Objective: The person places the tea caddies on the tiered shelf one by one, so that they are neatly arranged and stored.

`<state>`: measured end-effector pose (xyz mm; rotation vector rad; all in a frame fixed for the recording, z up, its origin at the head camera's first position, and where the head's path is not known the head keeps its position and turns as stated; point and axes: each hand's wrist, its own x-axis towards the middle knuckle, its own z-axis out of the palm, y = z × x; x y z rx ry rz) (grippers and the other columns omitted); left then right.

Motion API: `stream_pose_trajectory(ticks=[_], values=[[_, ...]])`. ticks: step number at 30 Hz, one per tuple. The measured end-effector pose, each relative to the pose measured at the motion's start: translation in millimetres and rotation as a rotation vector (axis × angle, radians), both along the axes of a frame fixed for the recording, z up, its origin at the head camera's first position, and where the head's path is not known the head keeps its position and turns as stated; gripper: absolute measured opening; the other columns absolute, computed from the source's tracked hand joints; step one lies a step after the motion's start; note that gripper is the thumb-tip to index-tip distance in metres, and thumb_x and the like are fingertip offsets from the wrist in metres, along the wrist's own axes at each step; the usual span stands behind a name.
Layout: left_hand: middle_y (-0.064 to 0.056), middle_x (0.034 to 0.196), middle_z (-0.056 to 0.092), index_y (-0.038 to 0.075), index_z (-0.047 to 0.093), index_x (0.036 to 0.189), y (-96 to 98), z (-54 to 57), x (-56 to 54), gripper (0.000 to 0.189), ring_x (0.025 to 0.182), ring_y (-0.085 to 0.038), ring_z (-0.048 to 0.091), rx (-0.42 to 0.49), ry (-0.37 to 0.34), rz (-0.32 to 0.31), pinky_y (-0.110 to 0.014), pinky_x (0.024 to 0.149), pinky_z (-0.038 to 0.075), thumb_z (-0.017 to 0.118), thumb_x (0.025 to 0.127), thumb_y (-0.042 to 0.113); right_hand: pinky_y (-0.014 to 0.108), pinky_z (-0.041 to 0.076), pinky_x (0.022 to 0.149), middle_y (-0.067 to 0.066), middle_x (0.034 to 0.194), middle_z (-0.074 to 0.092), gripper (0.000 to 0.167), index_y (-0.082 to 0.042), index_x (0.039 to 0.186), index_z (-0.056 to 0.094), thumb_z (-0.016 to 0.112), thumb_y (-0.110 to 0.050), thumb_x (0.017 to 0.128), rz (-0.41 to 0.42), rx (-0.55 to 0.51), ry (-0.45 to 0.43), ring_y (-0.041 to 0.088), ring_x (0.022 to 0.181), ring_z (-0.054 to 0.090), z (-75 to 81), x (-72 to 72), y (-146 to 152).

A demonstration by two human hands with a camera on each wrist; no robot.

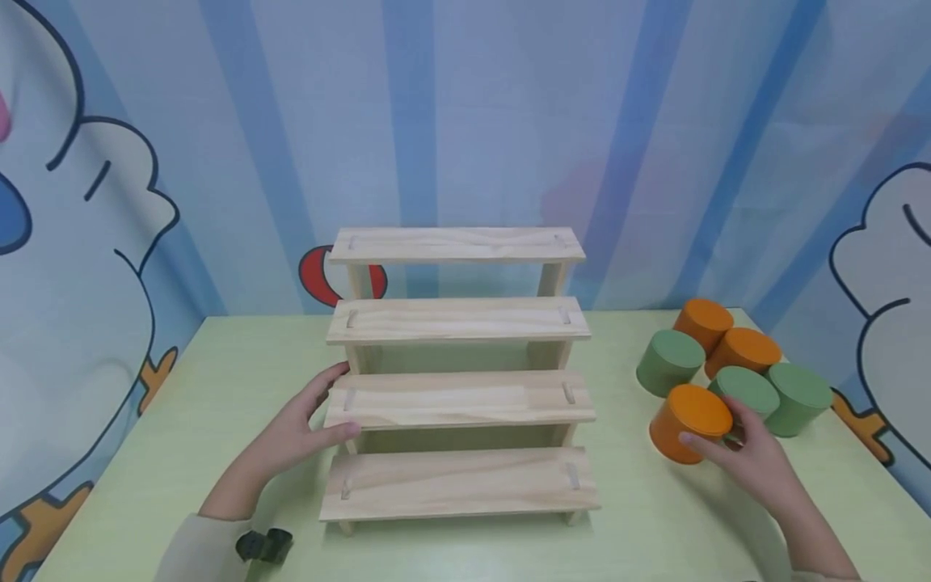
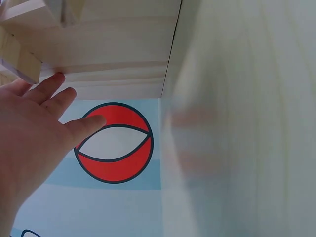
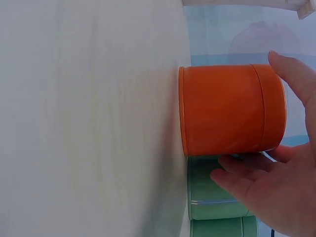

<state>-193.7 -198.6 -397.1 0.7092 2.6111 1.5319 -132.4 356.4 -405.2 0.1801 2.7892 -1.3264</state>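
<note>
- Blue-striped backdrop is met by the far edge of a pale surface; a four-tier wooden rack is set between the surface's left and right edges.
- Most at risk, it is judged, is the adjacent green canister; it could be knocked over, since the fingers of the right hand are placed in the narrow space beside it; the other green canisters and the rear orange canisters, crowded toward the surface's far right corner, could be toppled in turn.
- Slipping could be caused by too loose a pinch on a smooth-looking side; the rack could be shifted if pressed by the left hand.
- Toward the surface's right edge, short of the far right corner, the held orange canister is kept upright; whether its base is lifted cannot be told.
- Near its lid it is clamped between thumb and fingers; the lower fingertips are extended toward the adjacent green canister.
- Left-hand fingers are spread apart against the rack's left end; the thumb is laid at a tier's front left corner.
</note>
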Motion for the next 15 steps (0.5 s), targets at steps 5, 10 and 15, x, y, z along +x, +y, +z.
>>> stream_pose_trajectory(ticks=[5, 10, 15], values=[[-0.022, 0.151, 0.031, 0.008, 0.03, 0.149, -0.3, -0.8, 0.3, 0.078, 0.139, -0.047, 0.024, 0.025, -0.006, -0.006, -0.076, 0.1, 0.022, 0.073, 0.084, 0.015, 0.062, 0.037, 0.099, 0.035, 0.15, 0.018, 0.097, 0.005, 0.151, 0.002, 0.064, -0.039, 0.092, 0.015, -0.007, 0.006, 0.053, 0.131, 0.03, -3.5, -3.1, -0.5], [-0.022, 0.15, 0.033, 0.007, 0.031, 0.148, -1.1, -1.5, 0.5, 0.077, 0.138, -0.049, 0.024, 0.048, -0.019, -0.007, -0.076, 0.1, 0.021, 0.072, 0.084, 0.014, 0.056, 0.045, 0.094, 0.03, 0.145, 0.031, 0.087, 0.004, 0.149, 0.017, 0.064, -0.041, 0.092, 0.019, -0.004, -0.002, 0.046, 0.126, 0.039, -8.0, -7.0, 0.9], [-0.022, 0.149, 0.034, 0.007, 0.032, 0.148, -1.2, -3.1, -0.1, 0.076, 0.138, -0.049, 0.025, 0.077, -0.029, -0.022, -0.076, 0.1, 0.021, 0.073, 0.083, 0.012, 0.062, 0.038, 0.097, 0.032, 0.147, 0.028, 0.089, 0.008, 0.148, 0.015, 0.063, -0.042, 0.092, 0.006, -0.035, -0.07, 0.049, 0.129, 0.034, -9.9, -8.4, 3.5]])
